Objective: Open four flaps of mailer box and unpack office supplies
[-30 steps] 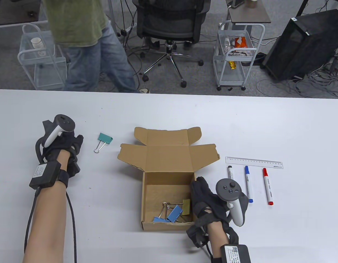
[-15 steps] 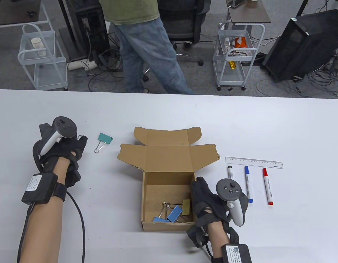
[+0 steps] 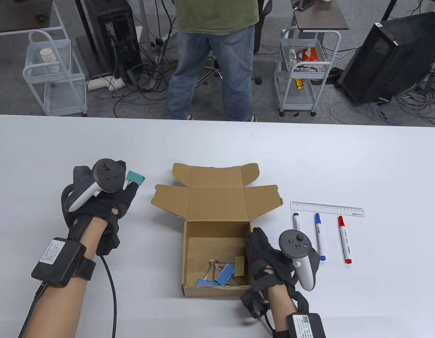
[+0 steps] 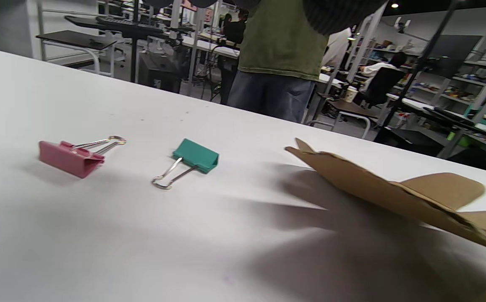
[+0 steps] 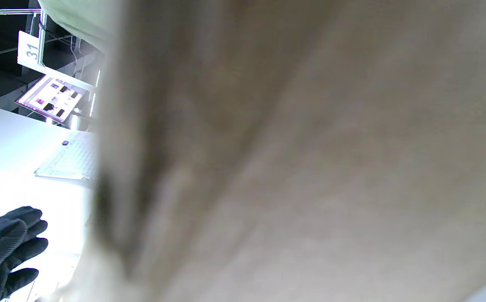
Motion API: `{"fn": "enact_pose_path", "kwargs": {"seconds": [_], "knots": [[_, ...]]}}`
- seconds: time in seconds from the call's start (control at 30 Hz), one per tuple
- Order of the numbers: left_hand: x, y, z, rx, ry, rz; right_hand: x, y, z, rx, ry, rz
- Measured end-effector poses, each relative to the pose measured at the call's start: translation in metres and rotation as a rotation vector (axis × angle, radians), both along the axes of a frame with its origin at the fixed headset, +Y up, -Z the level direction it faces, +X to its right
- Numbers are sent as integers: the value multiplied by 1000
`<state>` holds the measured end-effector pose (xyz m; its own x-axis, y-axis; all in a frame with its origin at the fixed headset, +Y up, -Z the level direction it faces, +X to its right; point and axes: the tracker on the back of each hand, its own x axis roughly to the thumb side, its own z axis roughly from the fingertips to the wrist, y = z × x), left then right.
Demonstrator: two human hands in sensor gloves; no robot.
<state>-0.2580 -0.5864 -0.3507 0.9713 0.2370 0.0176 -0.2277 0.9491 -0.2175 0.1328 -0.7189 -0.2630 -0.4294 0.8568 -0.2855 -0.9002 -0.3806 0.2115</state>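
The brown mailer box (image 3: 185, 253) stands open at the table's middle with its flaps (image 4: 373, 188) spread out. Blue binder clips (image 3: 224, 274) and an olive one (image 3: 240, 264) lie inside. My right hand (image 3: 256, 243) holds the box's right wall; its wrist view shows only blurred cardboard (image 5: 310, 151). My left hand (image 3: 123, 197) hovers left of the box, empty, with its fingers spread, over the wire handles of a teal binder clip (image 3: 136, 177). The left wrist view shows that teal clip (image 4: 196, 156) and a pink binder clip (image 4: 71, 156) lying on the table; the pink one is hidden in the table view.
A clear ruler (image 3: 326, 208) lies right of the box, with a black marker (image 3: 296, 221), a blue marker (image 3: 319, 237) and a red marker (image 3: 345, 240) below it. A person in jeans (image 3: 213, 70) stands beyond the table's far edge.
My left hand has moved right toward the box and now covers part of the teal clip. The right hand and box have not moved. The person behind has walked to the right.
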Motion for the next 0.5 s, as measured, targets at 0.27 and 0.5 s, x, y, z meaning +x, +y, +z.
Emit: {"fn": "enact_pose_path", "kwargs": {"seconds": [0.27,0.5], "knots": [[50,12,32,23,-170,-16,0,0,0,-1,0,-8],[91,12,55,7,-272,-85,1,0,1,0,-1,-11]]}}
